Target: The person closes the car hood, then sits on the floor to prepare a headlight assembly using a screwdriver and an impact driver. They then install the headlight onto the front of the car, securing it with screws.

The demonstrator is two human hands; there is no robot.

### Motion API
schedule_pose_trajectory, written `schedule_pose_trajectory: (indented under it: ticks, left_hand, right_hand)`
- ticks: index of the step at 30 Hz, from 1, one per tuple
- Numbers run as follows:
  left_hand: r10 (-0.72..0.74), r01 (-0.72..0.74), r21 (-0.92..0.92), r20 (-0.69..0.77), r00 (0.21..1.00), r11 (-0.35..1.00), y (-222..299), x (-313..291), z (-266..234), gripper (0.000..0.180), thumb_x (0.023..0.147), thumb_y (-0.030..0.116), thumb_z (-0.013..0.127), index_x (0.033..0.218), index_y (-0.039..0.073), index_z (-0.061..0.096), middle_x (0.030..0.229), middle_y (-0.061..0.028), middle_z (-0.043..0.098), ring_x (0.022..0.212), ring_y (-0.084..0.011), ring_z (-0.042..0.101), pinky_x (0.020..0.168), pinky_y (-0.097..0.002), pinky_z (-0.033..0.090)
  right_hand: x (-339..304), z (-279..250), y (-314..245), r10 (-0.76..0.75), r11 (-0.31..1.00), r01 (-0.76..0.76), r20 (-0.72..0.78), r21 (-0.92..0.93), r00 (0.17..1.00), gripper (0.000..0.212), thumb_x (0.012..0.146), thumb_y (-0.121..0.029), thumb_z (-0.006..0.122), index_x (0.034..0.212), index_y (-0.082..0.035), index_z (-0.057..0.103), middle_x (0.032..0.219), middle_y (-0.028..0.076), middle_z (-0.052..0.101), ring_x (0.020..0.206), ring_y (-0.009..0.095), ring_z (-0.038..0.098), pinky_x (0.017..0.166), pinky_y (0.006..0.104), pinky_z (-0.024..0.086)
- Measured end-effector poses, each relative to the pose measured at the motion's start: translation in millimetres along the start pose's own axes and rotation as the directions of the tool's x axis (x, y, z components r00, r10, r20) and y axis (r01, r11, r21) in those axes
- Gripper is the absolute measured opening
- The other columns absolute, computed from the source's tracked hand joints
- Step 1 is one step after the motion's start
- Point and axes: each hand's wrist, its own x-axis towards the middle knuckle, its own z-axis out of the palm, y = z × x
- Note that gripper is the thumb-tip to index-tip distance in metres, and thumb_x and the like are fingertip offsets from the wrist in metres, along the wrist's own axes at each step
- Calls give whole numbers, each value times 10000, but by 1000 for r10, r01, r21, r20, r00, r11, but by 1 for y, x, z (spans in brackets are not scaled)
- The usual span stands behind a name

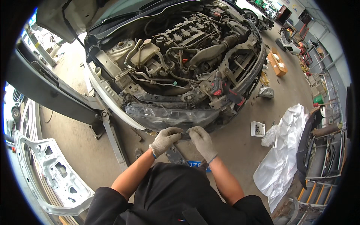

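My left hand (pixel 165 141) and my right hand (pixel 202 143), both in off-white knit gloves, are close together just in front of the car's headlight (pixel 165 115). The fingertips of each are pinched. Between them shows a small dark piece (pixel 184 133), too small to name. The clear headlight sits at the front corner of a white car with its hood raised and its engine (pixel 187 33) exposed. A red and black cordless drill (pixel 218 85) lies on the front frame, to the right of the headlight.
A grey lift post (pixel 48 80) with its arm stands at left, above a bare white door or tailgate panel (pixel 56 168). On the right floor are a white tub (pixel 257 129) of small parts, white sheeting (pixel 283 157), a loose lamp (pixel 266 92) and a cardboard box (pixel 276 63).
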Motion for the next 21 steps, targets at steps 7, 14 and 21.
schedule_pose_trajectory:
  ticks: [7, 14, 21]
  left_hand:
    - [59, -82, 369, 73, 996, 926, 20, 10, -6, 405, 892, 221, 624, 1205, -35, 650, 1034, -117, 712, 958, -153, 652, 856, -302, 522]
    - [83, -79, 117, -27, 996, 990, 12, 8, -2, 411, 921, 146, 570, 1297, -16, 603, 1113, -92, 688, 984, -148, 635, 876, -298, 515]
    - [61, -60, 32, -26, 998, 998, -10, 13, -2, 412, 929, 132, 555, 1310, -20, 598, 1108, -76, 683, 972, -125, 621, 860, -278, 510]
  right_hand:
    - [-1, 13, -10, -48, 963, 78, 123, -258, 991, 231, 938, -193, 615, 974, 27, 679, 856, 62, 702, 837, 136, 645, 736, 314, 500]
    - [11, 12, 17, 249, 930, -223, -56, 294, 967, 149, 923, -183, 655, 894, -41, 690, 735, -36, 598, 688, 43, 537, 590, 224, 405]
    - [11, 16, 13, 385, 819, -302, -76, 488, 920, 124, 938, -190, 659, 873, -85, 664, 686, -49, 558, 551, 37, 463, 499, 211, 358]
